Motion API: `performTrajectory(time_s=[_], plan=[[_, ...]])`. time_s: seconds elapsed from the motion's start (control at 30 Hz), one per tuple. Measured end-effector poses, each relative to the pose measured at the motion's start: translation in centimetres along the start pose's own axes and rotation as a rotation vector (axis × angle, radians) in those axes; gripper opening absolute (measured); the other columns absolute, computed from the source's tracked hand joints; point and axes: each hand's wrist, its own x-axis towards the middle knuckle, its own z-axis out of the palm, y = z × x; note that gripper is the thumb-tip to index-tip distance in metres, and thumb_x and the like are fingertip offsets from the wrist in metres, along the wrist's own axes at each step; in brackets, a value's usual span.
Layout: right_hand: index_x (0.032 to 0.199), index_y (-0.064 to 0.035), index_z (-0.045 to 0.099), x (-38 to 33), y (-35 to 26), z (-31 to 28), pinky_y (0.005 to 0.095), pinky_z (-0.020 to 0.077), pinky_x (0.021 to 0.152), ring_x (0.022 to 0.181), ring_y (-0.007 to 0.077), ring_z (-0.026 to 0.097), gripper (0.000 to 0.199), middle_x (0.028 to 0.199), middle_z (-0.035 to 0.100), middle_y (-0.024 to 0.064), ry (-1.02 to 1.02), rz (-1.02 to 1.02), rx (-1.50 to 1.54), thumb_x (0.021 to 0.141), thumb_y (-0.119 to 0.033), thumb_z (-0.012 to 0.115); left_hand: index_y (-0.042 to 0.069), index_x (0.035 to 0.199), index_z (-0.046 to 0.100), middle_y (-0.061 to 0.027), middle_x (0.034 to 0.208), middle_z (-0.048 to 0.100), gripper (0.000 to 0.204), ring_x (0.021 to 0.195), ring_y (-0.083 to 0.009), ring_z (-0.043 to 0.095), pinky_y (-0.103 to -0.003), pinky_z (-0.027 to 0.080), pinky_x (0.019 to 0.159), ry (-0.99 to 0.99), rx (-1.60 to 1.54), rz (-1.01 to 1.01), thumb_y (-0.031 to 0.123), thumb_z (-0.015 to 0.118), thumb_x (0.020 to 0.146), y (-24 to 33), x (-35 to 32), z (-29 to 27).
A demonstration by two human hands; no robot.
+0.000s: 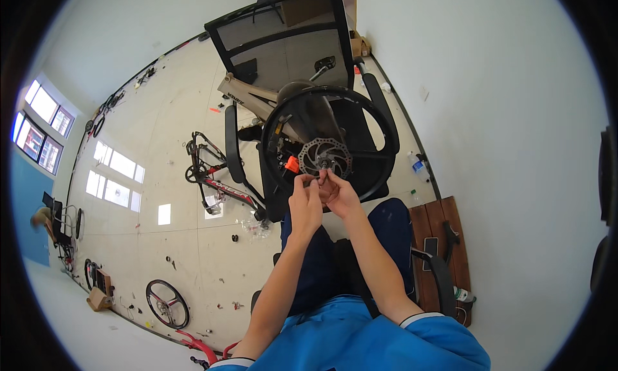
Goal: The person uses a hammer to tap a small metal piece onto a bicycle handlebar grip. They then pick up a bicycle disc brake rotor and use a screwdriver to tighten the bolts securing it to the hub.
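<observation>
Black spoked wheel [375, 155] lies on the seat of a black office chair, in front of the person's knees in the head view, with a silver brake disc [311, 153] facing up around its hub [325, 162]. Left hand [306, 205] is at the near edge of the disc, its fingers bent and drawn close together; whether they pinch something small, I cannot tell. Right hand [342, 196] is just beside it, thumb and forefinger brought nearly together at the near side of the hub, seemingly touching it; whether these fingertips clasp a part is also too small to tell. Both sets of fingertips almost meet. An orange object [292, 164] sits left of the disc, inside the rim. Around the work, the left armrest [233, 144] stands a little apart from the rim, while the right armrest [380, 110] appears right up against it. Beyond the wheel, a tan bike frame [248, 99] and the mesh backrest [283, 46] bound the far side; the knees bound the near side. Pale floor [145, 239] spreads widely to the left, with a red-and-black bike frame [222, 187] near the chair. On the right, a wooden board [421, 226] lies between the knees and the white wall [508, 146].
</observation>
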Motion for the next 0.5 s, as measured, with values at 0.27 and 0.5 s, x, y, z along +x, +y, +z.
performTrajectory(time_s=[0.27, 0.5], plan=[[0.086, -0.0088, 0.066, 0.7, 0.5, 1.1, 0.0272, 0.0504, 0.067, 0.073, 0.0136, 0.062, 0.021, 0.080, 0.067, 0.0022, 0.164, -0.044, 0.069, 0.096, -0.027, 0.060, -0.002, 0.101, 0.064, -0.0130, 0.079, 0.069, 0.020, 0.066, -0.0233, 0.068, -0.029, 0.052, 0.060, 0.019, 0.462, 0.618, 0.003, 0.065, 0.082, -0.3, 0.8, -0.4], [0.091, -0.0070, 0.065, 0.2, -0.6, 0.0, 0.0252, 0.0525, 0.068, 0.075, 0.0125, 0.064, 0.021, 0.081, 0.067, 0.0024, -0.136, 0.102, 0.056, 0.097, -0.026, 0.057, -0.005, 0.108, 0.048, -0.0206, 0.084, 0.066, 0.020, 0.072, -0.0262, 0.071, -0.031, 0.059, 0.064, -0.028, -0.243, -0.127, 0.002, 0.054, 0.091, -0.8, 1.0, 1.0]])
